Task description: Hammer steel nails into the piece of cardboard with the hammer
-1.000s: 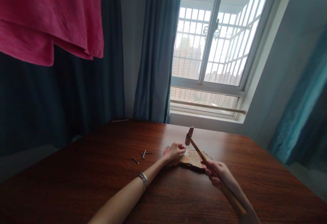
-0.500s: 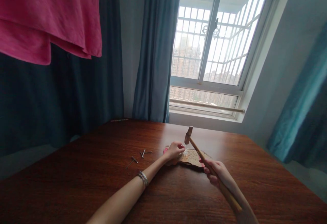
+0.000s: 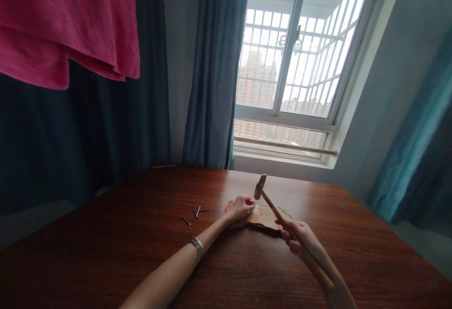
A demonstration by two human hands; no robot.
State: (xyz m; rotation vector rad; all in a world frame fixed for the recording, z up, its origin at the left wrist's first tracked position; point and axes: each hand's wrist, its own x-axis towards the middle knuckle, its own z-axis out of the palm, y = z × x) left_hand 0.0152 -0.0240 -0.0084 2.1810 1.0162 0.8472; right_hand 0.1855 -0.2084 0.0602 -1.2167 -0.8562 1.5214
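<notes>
My right hand (image 3: 297, 237) is wrapped round the wooden handle of a hammer (image 3: 274, 209). The hammer's metal head hangs just above the fingertips of my left hand (image 3: 243, 207). Those fingers are pinched together on a thin nail, mostly hidden by them, with a small bit showing below the hammer head. Under my left hand lies a piece of cardboard (image 3: 267, 218) with a torn front edge, many small dark marks and pink at its ends. Left of my hands, several loose nails (image 3: 197, 213) (image 3: 185, 220) lie on the table.
The brown wooden table (image 3: 123, 252) reaches back to a barred window (image 3: 286, 64). Blue curtains (image 3: 212, 74) hang behind it and to the right. A pink cloth (image 3: 70, 27) hangs at upper left, above the table's height.
</notes>
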